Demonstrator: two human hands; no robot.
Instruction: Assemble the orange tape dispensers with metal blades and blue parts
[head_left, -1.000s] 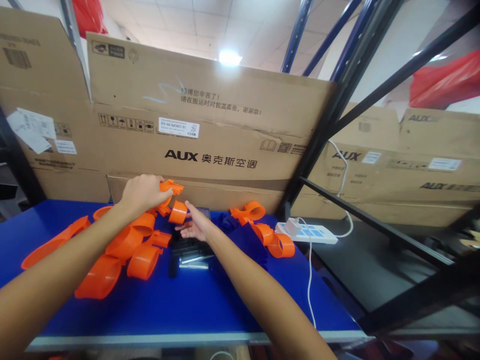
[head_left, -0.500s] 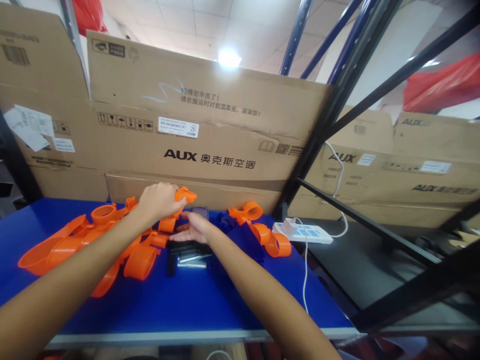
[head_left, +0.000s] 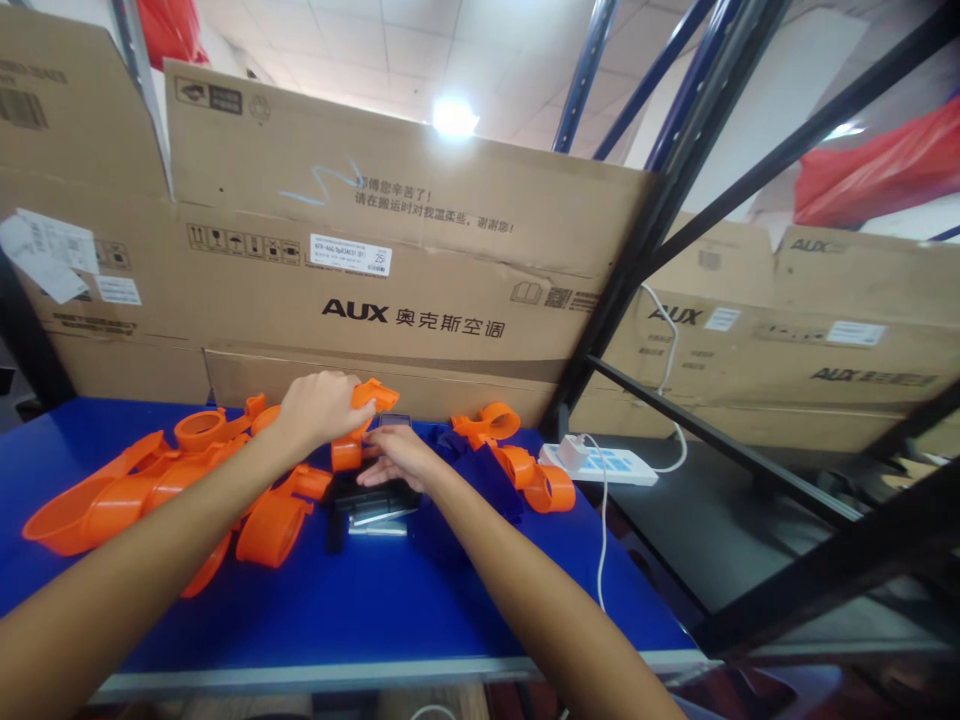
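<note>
Since a second ago both hands have drawn closer together at the back of the blue table point(head_left: 450, 610), and the orange piece has come down from its raised position to sit just above the dark parts. Now the left hand point(head_left: 319, 408) is closed around one orange plastic clip point(head_left: 358, 420), its flat tab sticking out past the fingers toward the cardboard boxes point(head_left: 420, 270). Its ring end hangs below the fist, touching or nearly touching the right hand point(head_left: 397, 458). That hand lies flat and loose, fingers spread and holding nothing, on top of a black block point(head_left: 371, 497) with a metal bar point(head_left: 379, 522) just in front of it.

Judging by its thin walls and glossy moulded look, the clip is light and fairly stiff, with some spring in the open ring. The smooth plastic could slip, so the flat tab or the thick joint between tab and ring seems the surest place to grip; squeezing the ring itself might bend it.

More orange clips point(head_left: 150, 490) lie in a heap to the left, a few others point(head_left: 525, 465) to the right, and a white power strip point(head_left: 600, 462) rests off the table's far corner.
</note>
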